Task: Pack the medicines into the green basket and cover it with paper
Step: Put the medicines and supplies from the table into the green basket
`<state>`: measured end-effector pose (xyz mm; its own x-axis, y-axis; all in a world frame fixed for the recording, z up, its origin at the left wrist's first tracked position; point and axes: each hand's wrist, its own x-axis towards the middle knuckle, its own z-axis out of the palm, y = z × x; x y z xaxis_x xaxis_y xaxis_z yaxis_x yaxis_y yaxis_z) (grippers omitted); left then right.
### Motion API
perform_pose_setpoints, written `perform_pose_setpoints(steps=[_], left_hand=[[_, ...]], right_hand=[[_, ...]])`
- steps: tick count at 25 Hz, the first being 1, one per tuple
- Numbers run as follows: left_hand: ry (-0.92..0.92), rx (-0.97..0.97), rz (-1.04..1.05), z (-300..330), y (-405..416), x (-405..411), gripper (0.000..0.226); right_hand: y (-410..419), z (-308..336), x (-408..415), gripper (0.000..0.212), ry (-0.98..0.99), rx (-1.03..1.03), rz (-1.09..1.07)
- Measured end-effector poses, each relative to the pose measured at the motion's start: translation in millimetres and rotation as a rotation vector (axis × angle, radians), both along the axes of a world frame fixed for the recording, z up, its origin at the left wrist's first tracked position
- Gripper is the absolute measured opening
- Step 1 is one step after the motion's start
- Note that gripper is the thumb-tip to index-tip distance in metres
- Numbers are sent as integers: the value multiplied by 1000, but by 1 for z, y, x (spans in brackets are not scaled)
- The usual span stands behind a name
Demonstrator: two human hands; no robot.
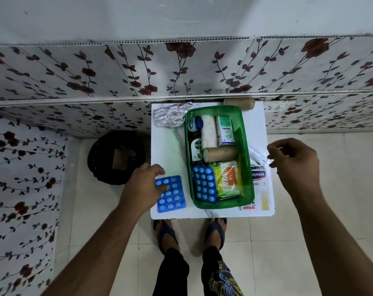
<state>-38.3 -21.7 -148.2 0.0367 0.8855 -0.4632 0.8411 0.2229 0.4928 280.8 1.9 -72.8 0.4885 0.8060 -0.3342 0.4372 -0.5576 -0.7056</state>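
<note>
A green basket [224, 206] stands on a small white table [170, 146]. Inside it lie a blue blister pack [203, 184], a brown roll [221, 153], a white bandage roll [208, 131], an Optibex box [225, 130], a Dettol bottle [196, 149], a blue-capped jar [195, 123] and yellow and orange packets [227, 178]. A second blue blister pack [174, 197] lies on the table left of the basket, and my left hand [143, 184] grips its far-left corner. My right hand [294, 161] hovers right of the basket with curled fingers, holding nothing.
A plaster box [259, 178] and a clear plastic packet [257, 155] lie right of the basket. A crumpled foil strip [170, 115] and another brown roll [239, 103] sit at the table's back. A black bin [117, 157] stands on the floor to the left. My feet are under the front edge.
</note>
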Motion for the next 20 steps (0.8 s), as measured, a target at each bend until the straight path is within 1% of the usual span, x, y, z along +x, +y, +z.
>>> perform_pose_setpoints(steps=[2, 3, 5, 8, 10, 13, 15, 16, 18, 20], left_hand=[[42, -11, -16, -2, -1, 4, 32], [60, -9, -27, -3, -1, 6, 30], [59, -14, -18, -2, 0, 7, 26], [-69, -81, 99, 12, 6, 1, 30], [-181, -80, 169, 32, 19, -6, 30], [-314, 28, 309, 72, 46, -9, 28], [-392, 136, 406, 97, 62, 1, 27], [-417, 195, 424, 106, 70, 11, 25], [-405, 271, 388, 114, 85, 42, 20], [-320, 272, 295, 107, 100, 79, 17]], right_hand=[[-6, -22, 15, 3, -55, -136, 30], [-9, -32, 19, 5, -86, -191, 51], [-15, -46, 24, 15, -144, -230, 81], [-18, -60, 22, 31, -251, -186, 148], [-15, -67, 19, 37, -306, -190, 215], [-6, -72, 14, 34, -339, -187, 292], [-2, -73, 12, 28, -351, -173, 308], [0, -73, 12, 26, -353, -165, 313], [2, -71, 12, 20, -335, -165, 306], [5, -65, 13, 13, -267, -184, 243]])
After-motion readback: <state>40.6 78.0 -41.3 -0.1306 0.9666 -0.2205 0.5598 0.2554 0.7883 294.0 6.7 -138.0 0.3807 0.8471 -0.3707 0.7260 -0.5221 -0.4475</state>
